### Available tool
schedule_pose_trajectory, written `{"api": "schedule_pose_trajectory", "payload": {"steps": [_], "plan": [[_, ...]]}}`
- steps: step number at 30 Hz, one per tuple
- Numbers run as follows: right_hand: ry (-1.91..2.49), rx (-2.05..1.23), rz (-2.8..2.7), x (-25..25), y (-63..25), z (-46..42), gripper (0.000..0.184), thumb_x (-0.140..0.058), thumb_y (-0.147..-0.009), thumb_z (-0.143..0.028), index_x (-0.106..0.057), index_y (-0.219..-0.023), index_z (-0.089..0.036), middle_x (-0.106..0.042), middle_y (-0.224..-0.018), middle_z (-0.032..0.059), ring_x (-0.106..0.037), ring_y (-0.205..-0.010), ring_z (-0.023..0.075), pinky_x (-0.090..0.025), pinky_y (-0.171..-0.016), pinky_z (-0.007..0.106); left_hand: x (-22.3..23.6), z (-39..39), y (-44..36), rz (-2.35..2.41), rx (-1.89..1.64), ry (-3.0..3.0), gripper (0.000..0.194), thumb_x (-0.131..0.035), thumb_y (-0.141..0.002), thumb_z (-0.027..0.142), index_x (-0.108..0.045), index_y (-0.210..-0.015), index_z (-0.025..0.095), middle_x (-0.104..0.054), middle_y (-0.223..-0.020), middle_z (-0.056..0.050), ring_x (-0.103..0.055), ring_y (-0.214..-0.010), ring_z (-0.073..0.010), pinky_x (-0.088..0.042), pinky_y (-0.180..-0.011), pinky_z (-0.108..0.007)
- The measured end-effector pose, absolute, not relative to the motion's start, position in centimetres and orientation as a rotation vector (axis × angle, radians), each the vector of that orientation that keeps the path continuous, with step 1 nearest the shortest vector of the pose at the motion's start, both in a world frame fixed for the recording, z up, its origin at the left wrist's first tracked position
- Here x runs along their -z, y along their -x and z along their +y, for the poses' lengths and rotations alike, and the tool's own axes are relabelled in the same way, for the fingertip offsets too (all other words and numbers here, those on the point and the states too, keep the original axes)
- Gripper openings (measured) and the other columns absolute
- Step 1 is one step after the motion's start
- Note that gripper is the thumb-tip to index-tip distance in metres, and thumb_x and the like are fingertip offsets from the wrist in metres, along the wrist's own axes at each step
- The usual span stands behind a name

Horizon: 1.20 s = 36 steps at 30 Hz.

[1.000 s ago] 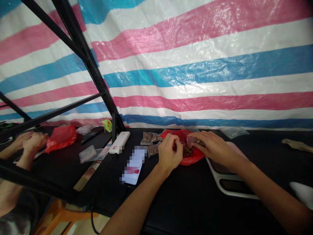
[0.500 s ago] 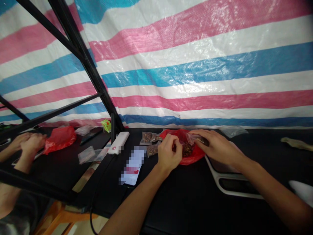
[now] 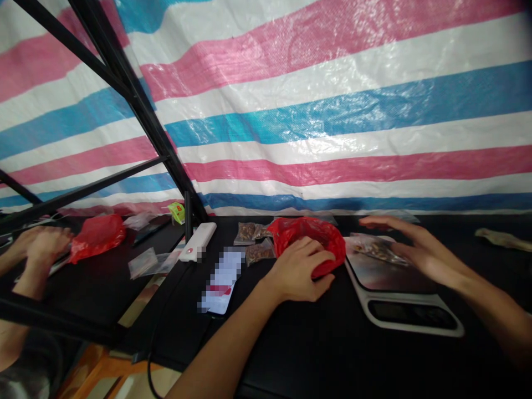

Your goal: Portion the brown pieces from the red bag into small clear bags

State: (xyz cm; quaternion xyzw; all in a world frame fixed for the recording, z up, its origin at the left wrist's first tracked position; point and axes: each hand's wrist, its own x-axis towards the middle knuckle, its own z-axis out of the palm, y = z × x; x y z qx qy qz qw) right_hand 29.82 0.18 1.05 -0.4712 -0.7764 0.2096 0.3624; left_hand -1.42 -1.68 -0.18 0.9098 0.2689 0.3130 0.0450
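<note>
My left hand (image 3: 301,270) rests curled on the near edge of a red plastic bag (image 3: 310,235) on the black table. A small clear bag with brown contents (image 3: 376,247) lies on the platform of a white kitchen scale (image 3: 405,318). Just right of that small bag hovers my right hand (image 3: 418,249), fingers stretched out and holding nothing.
Filled small bags (image 3: 253,241) lie left of the red bag. A phone (image 3: 222,280) and a white power bank (image 3: 197,242) sit further left. Another person's hands (image 3: 39,246) work by a second red bag (image 3: 97,235) at the far left. Black frame bars (image 3: 124,94) rise on the left.
My right hand carried the small clear bag from the red bag to the scale platform and let go. My left hand came down onto the red bag.
</note>
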Motion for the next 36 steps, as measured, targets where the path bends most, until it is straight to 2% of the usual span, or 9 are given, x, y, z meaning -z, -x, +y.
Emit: {"api": "schedule_pose_trajectory", "payload": {"steps": [4, 10, 17, 21, 25, 31, 36], "plan": [[1.224, -0.388, -1.894, -1.0, -29.7, 0.1, 0.043, -0.056, -0.08, -0.024, -0.07, -0.121, -0.029, -0.069, -0.132, 0.0067, -0.062, -0.126, 0.0333, -0.045, -0.11, 0.049, 1.5, -1.4, 0.9, 0.955, -0.735, -2.871, 0.016, -0.058, -0.096, 0.021, -0.068, -0.108, 0.023, -0.067, -0.096, -0.005, -0.065, -0.093, -0.0206, -0.054, -0.087, -0.035], [1.348, -0.262, -1.947, -1.1, -30.7, 0.1, 0.042, -0.054, -0.081, -0.024, -0.07, -0.12, -0.028, -0.07, -0.132, 0.0084, -0.062, -0.126, 0.0354, -0.043, -0.112, 0.055, 2.6, -1.1, 0.6, 1.235, -0.778, -2.683, 0.018, -0.055, -0.097, 0.018, -0.067, -0.109, 0.023, -0.066, -0.102, -0.004, -0.068, -0.082, -0.0172, -0.056, -0.067, -0.028], [1.472, -0.292, -1.708, 0.0, -32.4, 0.4, 0.041, -0.045, -0.086, -0.023, -0.07, -0.119, -0.025, -0.075, -0.121, 0.0084, -0.067, -0.118, 0.0326, -0.047, -0.108, 0.05, 1.7, -3.0, -0.7, 0.969, -0.882, -2.616, 0.028, -0.058, -0.096, 0.023, -0.064, -0.123, 0.025, -0.066, -0.11, -0.005, -0.07, -0.094, -0.0181, -0.061, -0.083, -0.03], [1.434, -0.308, -1.643, 0.1, -32.5, 0.2, 0.039, -0.047, -0.084, -0.021, -0.071, -0.114, -0.024, -0.075, -0.116, 0.0088, -0.069, -0.112, 0.0315, -0.049, -0.105, 0.047, 0.7, -3.4, -0.8, 0.873, -1.09, -2.652, 0.024, -0.057, -0.095, 0.019, -0.067, -0.117, 0.021, -0.065, -0.11, -0.009, -0.066, -0.096, -0.0197, -0.059, -0.086, -0.033], [1.343, -0.352, -1.77, -0.4, -32.1, -0.1, 0.04, -0.051, -0.081, -0.02, -0.071, -0.116, -0.024, -0.073, -0.121, 0.0087, -0.067, -0.116, 0.0309, -0.049, -0.106, 0.045, 0.1, -3.0, -0.1, 0.885, -1.44, -2.615, 0.02, -0.056, -0.093, 0.013, -0.068, -0.108, 0.02, -0.065, -0.105, -0.01, -0.063, -0.096, -0.0211, -0.056, -0.085, -0.036], [1.218, -0.287, -2.071, -0.5, -30.1, -0.6, 0.057, -0.057, -0.073, -0.016, -0.066, -0.128, -0.029, -0.068, -0.135, 0.0074, -0.062, -0.127, 0.0341, -0.044, -0.11, 0.056, 0.3, -2.6, 0.7, 0.924, -1.631, -2.473, 0.019, -0.052, -0.093, 0.01, -0.065, -0.103, 0.02, -0.064, -0.099, -0.009, -0.064, -0.091, -0.0179, -0.055, -0.08, -0.031], [1.254, -0.133, -2.177, -0.5, -28.8, -0.9, 0.064, -0.059, -0.074, -0.016, -0.061, -0.137, -0.03, -0.068, -0.135, 0.0082, -0.063, -0.123, 0.0348, -0.047, -0.105, 0.057, 0.5, -2.5, 0.7, 0.91, -1.627, -2.468, 0.019, -0.052, -0.094, 0.01, -0.065, -0.103, 0.02, -0.064, -0.099, -0.008, -0.065, -0.091, -0.0176, -0.054, -0.079, -0.029]]}}
